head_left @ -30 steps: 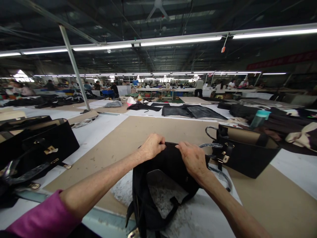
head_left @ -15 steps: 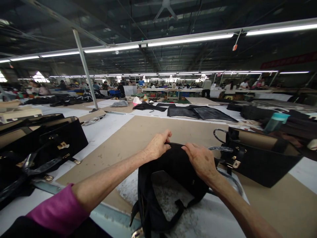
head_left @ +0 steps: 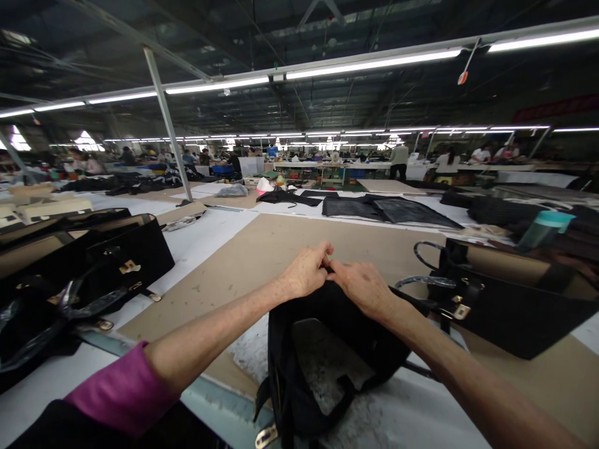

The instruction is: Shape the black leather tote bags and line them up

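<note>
A black handbag (head_left: 346, 318) lies on the table in front of me, its strap and a gold clasp (head_left: 266, 436) toward my body. At its far top edge, my left hand (head_left: 311, 268) is closed, thumb and fingers pinching the edge. Right beside it, my right hand (head_left: 362, 287) is closed on the same edge, its fingertips touching the left ones. The bit of edge between the fingertips is mostly hidden. A finished-looking black handbag (head_left: 524, 312) with a gold lock and wrapped handles stands to the right of my right hand.
Several black handbags (head_left: 135, 255) stand at the left. Brown board (head_left: 224, 268) covers much of the table. A turquoise-lidded bottle (head_left: 545, 227) is at the right, near piled dark fabric. Flat black pieces (head_left: 388, 209) lie farther back. A metal post (head_left: 168, 125) rises at the left.
My right hand has moved left along the bag's edge until its fingertips meet my left hand's. The left hand still pinches the edge. The view has shifted slightly.
</note>
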`<state>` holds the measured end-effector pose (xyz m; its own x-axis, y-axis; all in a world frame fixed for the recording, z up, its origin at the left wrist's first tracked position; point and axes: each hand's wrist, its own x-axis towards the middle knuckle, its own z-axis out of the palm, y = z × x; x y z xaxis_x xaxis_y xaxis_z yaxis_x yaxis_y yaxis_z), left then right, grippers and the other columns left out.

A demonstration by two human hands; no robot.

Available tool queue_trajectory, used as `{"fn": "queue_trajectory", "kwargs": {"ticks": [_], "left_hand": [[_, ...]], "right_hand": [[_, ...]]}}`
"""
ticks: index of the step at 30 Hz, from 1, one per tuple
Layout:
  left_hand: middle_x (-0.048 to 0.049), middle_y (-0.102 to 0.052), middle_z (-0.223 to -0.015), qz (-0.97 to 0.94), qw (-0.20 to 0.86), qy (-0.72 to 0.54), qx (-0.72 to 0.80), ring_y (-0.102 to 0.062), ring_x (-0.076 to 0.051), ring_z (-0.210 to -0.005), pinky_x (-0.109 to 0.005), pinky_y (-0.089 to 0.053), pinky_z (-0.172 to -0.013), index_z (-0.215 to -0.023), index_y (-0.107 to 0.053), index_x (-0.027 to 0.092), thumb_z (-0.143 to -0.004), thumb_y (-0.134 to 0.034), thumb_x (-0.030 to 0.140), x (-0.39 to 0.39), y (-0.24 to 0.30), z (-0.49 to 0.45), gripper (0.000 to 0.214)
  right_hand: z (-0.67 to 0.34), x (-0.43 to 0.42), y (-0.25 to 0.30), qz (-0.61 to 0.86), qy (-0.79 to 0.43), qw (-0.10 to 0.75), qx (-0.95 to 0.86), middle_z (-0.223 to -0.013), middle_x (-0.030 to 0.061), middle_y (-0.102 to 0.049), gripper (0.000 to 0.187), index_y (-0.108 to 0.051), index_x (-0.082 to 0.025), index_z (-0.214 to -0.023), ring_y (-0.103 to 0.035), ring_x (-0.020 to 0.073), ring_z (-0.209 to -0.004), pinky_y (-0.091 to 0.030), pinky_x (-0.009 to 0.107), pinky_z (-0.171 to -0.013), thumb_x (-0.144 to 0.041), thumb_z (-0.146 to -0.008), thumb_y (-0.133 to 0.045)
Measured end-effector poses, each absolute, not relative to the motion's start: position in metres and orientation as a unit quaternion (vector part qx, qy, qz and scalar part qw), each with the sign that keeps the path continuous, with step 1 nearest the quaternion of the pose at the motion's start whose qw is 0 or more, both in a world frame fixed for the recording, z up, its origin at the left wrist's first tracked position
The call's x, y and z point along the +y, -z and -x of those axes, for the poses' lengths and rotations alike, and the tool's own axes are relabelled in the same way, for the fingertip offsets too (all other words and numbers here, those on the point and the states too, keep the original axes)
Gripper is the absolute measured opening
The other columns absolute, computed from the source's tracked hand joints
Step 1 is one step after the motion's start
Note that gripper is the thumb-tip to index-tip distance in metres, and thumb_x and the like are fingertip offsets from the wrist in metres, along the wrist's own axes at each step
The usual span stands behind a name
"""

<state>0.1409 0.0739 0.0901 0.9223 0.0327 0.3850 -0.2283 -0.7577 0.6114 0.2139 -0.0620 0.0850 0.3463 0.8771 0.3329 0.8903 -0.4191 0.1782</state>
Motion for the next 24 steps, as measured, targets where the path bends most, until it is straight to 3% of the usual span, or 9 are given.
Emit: {"fn": "queue_trajectory", "kwargs": {"ticks": [5,10,14,16,19,22,24], "left_hand": [[0.0,-0.057,-0.079,-0.887,0.423,-0.18,-0.035,-0.051,-0.01,-0.071,-0.021,-0.04,-0.065,-0.086,-0.048,0.015,-0.059,-0.047,0.003,0.083,-0.108,-0.132,0.03],[-0.0014,-0.057,-0.084,-0.874,0.42,-0.235,0.072,-0.052,-0.013,-0.079,-0.026,-0.041,-0.074,-0.086,-0.053,0.015,-0.069,-0.053,0.02,0.094,-0.134,-0.069,0.018],[-0.0088,-0.053,-0.114,-0.848,0.437,-0.261,0.143,-0.048,-0.021,-0.104,-0.033,-0.038,-0.088,-0.108,-0.047,0.019,-0.074,-0.052,0.039,0.061,-0.111,0.005,0.04],[-0.0103,-0.043,-0.127,-0.856,0.417,-0.247,0.18,-0.041,-0.027,-0.114,-0.037,-0.034,-0.094,-0.124,-0.035,0.023,-0.067,-0.059,0.046,0.035,-0.091,0.03,0.066],[-0.0115,-0.038,-0.131,-0.861,0.389,-0.245,0.217,-0.034,-0.031,-0.119,-0.041,-0.03,-0.097,-0.132,-0.025,0.021,-0.053,-0.069,0.046,0.006,-0.067,0.041,0.093],[-0.0125,-0.042,-0.127,-0.84,0.385,-0.264,0.278,-0.039,-0.03,-0.114,-0.041,-0.032,-0.094,-0.133,-0.023,0.018,-0.059,-0.065,0.039,0.009,-0.058,0.028,0.088],[-0.0108,-0.052,-0.115,-0.825,0.432,-0.236,0.276,-0.05,-0.025,-0.1,-0.036,-0.04,-0.085,-0.128,-0.033,0.017,-0.062,-0.061,0.03,0.025,-0.058,0.017,0.072]], "right_hand": [[-0.212,-0.058,-0.1,0.837,0.154,-0.04,-0.524,-0.074,0.0073,-0.065,0.027,-0.054,-0.019,-0.097,-0.061,0.0202,-0.07,-0.031,0.026,-0.056,-0.034,-0.089,-0.033],[-0.22,-0.067,-0.121,0.856,0.131,-0.051,-0.497,-0.077,0.0081,-0.065,0.027,-0.057,-0.018,-0.086,-0.061,0.0204,-0.075,-0.035,0.027,-0.06,-0.033,-0.088,-0.035],[-0.219,-0.083,-0.136,0.872,0.123,-0.052,-0.471,-0.079,0.0093,-0.066,0.026,-0.059,-0.018,-0.084,-0.06,0.0217,-0.078,-0.035,0.027,-0.061,-0.032,-0.087,-0.036],[-0.213,-0.089,-0.139,0.88,0.115,-0.054,-0.458,-0.079,0.01,-0.065,0.026,-0.059,-0.018,-0.084,-0.06,0.0227,-0.078,-0.036,0.028,-0.061,-0.031,-0.086,-0.037],[-0.201,-0.096,-0.138,0.893,0.1,-0.053,-0.435,-0.081,0.0108,-0.065,0.025,-0.059,-0.018,-0.083,-0.06,0.0231,-0.079,-0.036,0.028,-0.061,-0.031,-0.085,-0.038],[-0.194,-0.107,-0.136,0.894,0.101,-0.043,-0.434,-0.079,0.0094,-0.064,0.024,-0.059,-0.019,-0.083,-0.06,0.0217,-0.079,-0.037,0.028,-0.063,-0.031,-0.085,-0.038],[-0.192,-0.118,-0.136,0.889,0.111,-0.04,-0.443,-0.077,0.0082,-0.064,0.025,-0.058,-0.019,-0.083,-0.059,0.0208,-0.078,-0.037,0.028,-0.064,-0.031,-0.086,-0.037]]}}
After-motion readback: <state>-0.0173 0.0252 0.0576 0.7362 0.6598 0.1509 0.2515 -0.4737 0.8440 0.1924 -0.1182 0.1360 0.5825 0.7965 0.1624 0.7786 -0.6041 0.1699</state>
